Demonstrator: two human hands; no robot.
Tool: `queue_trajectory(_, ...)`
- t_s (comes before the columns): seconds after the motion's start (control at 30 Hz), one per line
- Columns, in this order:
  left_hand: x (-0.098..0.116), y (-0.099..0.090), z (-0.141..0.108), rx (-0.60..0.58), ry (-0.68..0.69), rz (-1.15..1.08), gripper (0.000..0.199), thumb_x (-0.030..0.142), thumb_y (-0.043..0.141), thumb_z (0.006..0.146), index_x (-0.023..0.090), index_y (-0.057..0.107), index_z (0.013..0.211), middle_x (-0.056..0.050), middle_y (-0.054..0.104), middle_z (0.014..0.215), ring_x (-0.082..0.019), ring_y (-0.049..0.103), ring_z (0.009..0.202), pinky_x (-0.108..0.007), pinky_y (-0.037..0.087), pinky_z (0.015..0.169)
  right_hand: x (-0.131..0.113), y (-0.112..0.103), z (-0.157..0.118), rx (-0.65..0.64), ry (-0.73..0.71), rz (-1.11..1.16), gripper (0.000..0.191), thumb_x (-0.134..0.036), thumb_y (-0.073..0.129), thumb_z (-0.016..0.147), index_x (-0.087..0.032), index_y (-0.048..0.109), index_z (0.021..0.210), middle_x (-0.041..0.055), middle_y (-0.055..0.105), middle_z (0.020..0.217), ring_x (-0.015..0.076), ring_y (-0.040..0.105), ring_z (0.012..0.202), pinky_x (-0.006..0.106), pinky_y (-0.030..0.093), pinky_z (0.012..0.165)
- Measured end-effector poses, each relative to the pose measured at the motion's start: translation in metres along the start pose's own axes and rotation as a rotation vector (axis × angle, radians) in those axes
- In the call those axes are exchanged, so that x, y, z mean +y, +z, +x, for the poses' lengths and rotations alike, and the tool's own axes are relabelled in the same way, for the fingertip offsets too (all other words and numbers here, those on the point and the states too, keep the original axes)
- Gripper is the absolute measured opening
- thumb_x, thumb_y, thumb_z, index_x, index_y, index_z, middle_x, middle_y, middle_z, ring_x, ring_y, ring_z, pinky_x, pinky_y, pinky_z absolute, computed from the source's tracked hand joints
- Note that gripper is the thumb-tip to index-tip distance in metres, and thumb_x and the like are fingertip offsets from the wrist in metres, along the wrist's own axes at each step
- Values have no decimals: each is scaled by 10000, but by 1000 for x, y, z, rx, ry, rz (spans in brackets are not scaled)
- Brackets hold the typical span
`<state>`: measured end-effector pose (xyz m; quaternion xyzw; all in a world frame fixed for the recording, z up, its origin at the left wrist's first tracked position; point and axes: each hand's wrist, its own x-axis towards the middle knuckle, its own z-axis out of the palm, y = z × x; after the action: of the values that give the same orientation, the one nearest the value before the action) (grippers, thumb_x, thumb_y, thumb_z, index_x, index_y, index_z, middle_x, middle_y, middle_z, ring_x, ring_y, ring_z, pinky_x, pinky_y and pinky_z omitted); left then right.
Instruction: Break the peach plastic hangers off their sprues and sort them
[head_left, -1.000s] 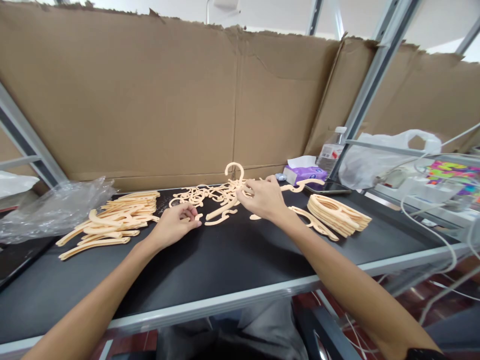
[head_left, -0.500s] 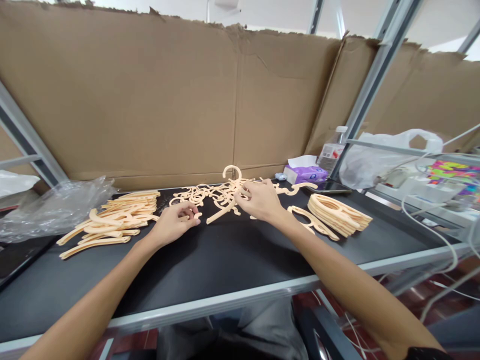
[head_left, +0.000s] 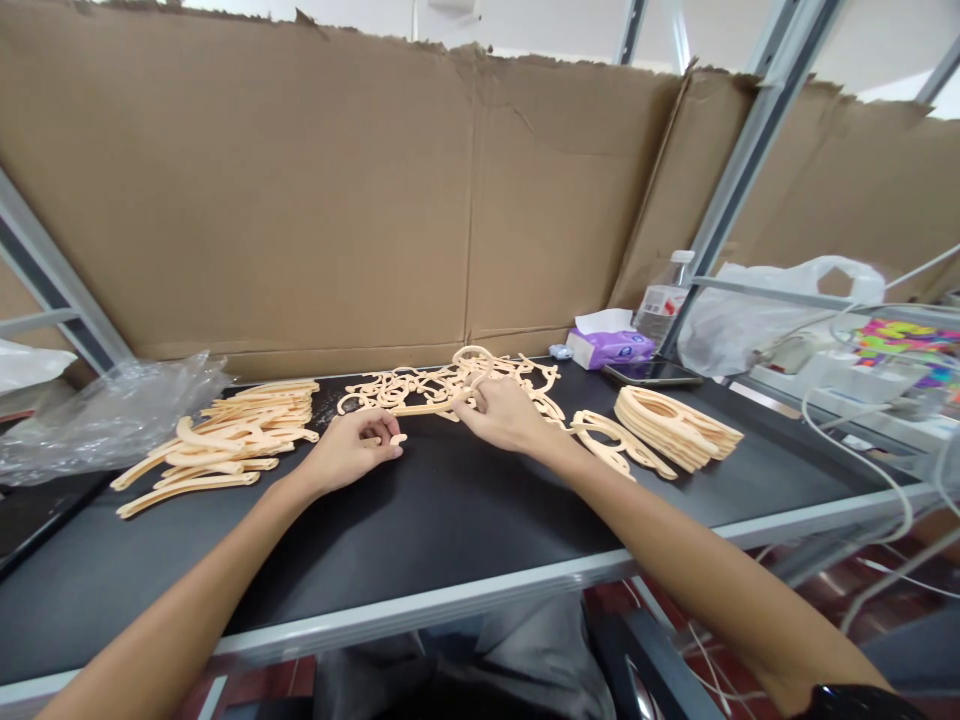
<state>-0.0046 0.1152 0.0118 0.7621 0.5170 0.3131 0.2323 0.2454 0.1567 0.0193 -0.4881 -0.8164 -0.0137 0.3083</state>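
Note:
My left hand [head_left: 352, 450] is closed on a small cream plastic piece [head_left: 398, 440] over the black table. To its right, my right hand [head_left: 499, 412] grips a cream hanger part [head_left: 427, 408] with a long arm reaching left and a ring-shaped hook above the fingers. Behind both hands spreads a tangled pile of cream hooks [head_left: 397, 385]. Long curved cream arms [head_left: 247, 430] lie heaped on the left. On the right stands a neat stack of cream hanger parts [head_left: 675, 425], with looser ones [head_left: 611, 440] beside it.
At the back right are a purple tissue pack [head_left: 611, 346], a phone [head_left: 652, 373], a bottle [head_left: 664, 305] and a white plastic bag [head_left: 727, 315]. Clear plastic wrap [head_left: 112, 410] lies far left. A cardboard wall [head_left: 337, 200] rises behind the table [head_left: 450, 520], and cables hang at the right.
My right hand has moved slightly left and down, and the hanger part in it has turned, its long arm now pointing left toward my left hand. My left hand has hardly moved.

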Motion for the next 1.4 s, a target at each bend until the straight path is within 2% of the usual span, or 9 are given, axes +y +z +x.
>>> queue_trajectory(0.13, 1, 0, 0, 9, -18, -13, 219, 381, 690, 723, 190, 631, 812, 24, 607, 706, -154, 590, 700, -297, 473, 750, -2, -5, 0, -14, -11, 32, 472, -524, 433, 935, -189, 507, 611, 19, 532, 542, 143, 471, 537, 286, 246, 557)
queue_trajectory(0.27, 1, -1, 0, -16, -33, -42, 238, 385, 715, 701, 183, 635, 800, 13, 618, 708, -159, 594, 705, -299, 467, 743, -4, -7, -1, -28, -18, 54, 433, -447, 413, 956, -185, 519, 628, 21, 545, 563, 142, 476, 552, 284, 257, 575)
queue_trajectory(0.37, 3, -6, 1, -28, -38, -151, 293, 403, 752, 671, 174, 635, 812, 8, 622, 706, -155, 596, 688, -296, 469, 724, -4, -7, -2, -6, -56, 75, 407, -395, 435, 946, -182, 515, 609, 28, 583, 618, 139, 492, 577, 283, 277, 594)
queue_trajectory(0.5, 5, -15, 4, 95, -41, -340, 374, 408, 807, 626, 172, 620, 849, 6, 634, 753, -141, 602, 695, -281, 478, 715, -7, -7, -3, 40, -128, 97, 419, -342, 441, 931, -179, 500, 550, 40, 623, 673, 135, 514, 602, 287, 311, 622)
queue_trajectory(0.6, 3, -16, 5, 188, -37, -381, 393, 406, 828, 610, 173, 616, 846, 3, 639, 799, -137, 607, 729, -279, 484, 740, -11, -7, -5, 70, -248, 140, 402, -317, 448, 915, -179, 509, 543, 46, 674, 739, 137, 545, 640, 292, 354, 691)
queue_trajectory(0.8, -5, -7, 8, 171, -70, -287, 407, 432, 812, 602, 165, 620, 842, 4, 626, 764, -150, 605, 718, -297, 478, 738, -16, -3, -8, 97, -337, 67, 262, -289, 483, 866, -172, 573, 649, 42, 678, 728, 165, 563, 697, 340, 341, 840)
queue_trajectory(1.03, -6, -6, 6, 147, -61, -216, 362, 419, 785, 641, 172, 622, 849, 13, 622, 744, -142, 595, 699, -284, 469, 719, -11, -2, -6, 71, -207, -1, 239, -338, 434, 911, -163, 597, 913, 51, 676, 754, 188, 574, 720, 364, 303, 876)
queue_trajectory(1.23, -8, -5, 6, 108, -52, -183, 335, 412, 778, 645, 183, 623, 834, 19, 623, 713, -146, 595, 678, -281, 460, 698, -11, 11, -7, -91, 40, 182, 286, -355, 421, 909, -194, 533, 701, 26, 618, 678, 162, 551, 647, 283, 315, 638)
queue_trajectory(1.4, -9, -4, 7, 91, -60, -179, 354, 432, 773, 644, 180, 619, 839, 20, 619, 703, -150, 597, 677, -291, 467, 708, -11, 19, -7, -93, 95, 211, 290, -361, 454, 876, -196, 478, 639, 3, 538, 579, 135, 455, 552, 276, 256, 562)
